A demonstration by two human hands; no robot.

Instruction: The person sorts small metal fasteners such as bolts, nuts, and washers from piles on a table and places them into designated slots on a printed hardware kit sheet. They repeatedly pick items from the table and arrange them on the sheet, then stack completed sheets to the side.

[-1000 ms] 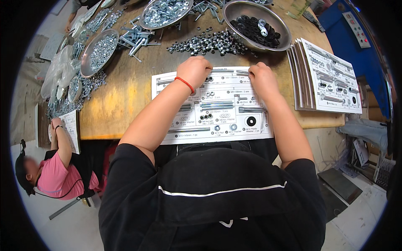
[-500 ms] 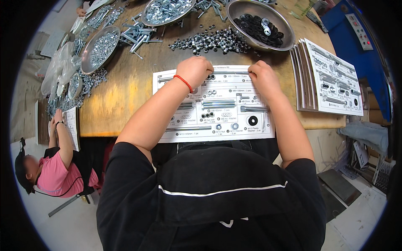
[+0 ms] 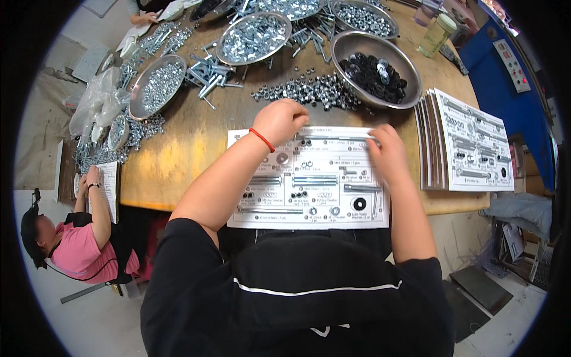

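Observation:
A printed hardware card [image 3: 321, 221] lies in front of me at the table's front edge, with bolts, nuts and washers on it. My left hand [image 3: 284, 122], with a red cord at its wrist, is over the card's far edge; its fingers are curled together, and whatever is in them is hidden. At the card's upper right corner, my right hand [image 3: 389, 149] has its fingers bent inward near the end of a long bolt [image 3: 336, 138]. What it pinches cannot be made out. Just beyond the card spreads a pile of small nuts [image 3: 315, 89]. A black plastic washer [image 3: 359, 204] sits at the card's lower right.
A steel bowl of black washers [image 3: 410, 98] stands far right. Bowls of washers [image 3: 254, 38] and small metal parts [image 3: 156, 89] stand farther left, around loose bolts [image 3: 211, 77]. Similar cards [image 3: 476, 140] are stacked at right. Another person [image 3: 89, 238] works at left.
The view has shifted, so the table sits lower in the picture. My left hand has drawn slightly away from the card's upper row toward the nuts. My right hand stays near the same corner.

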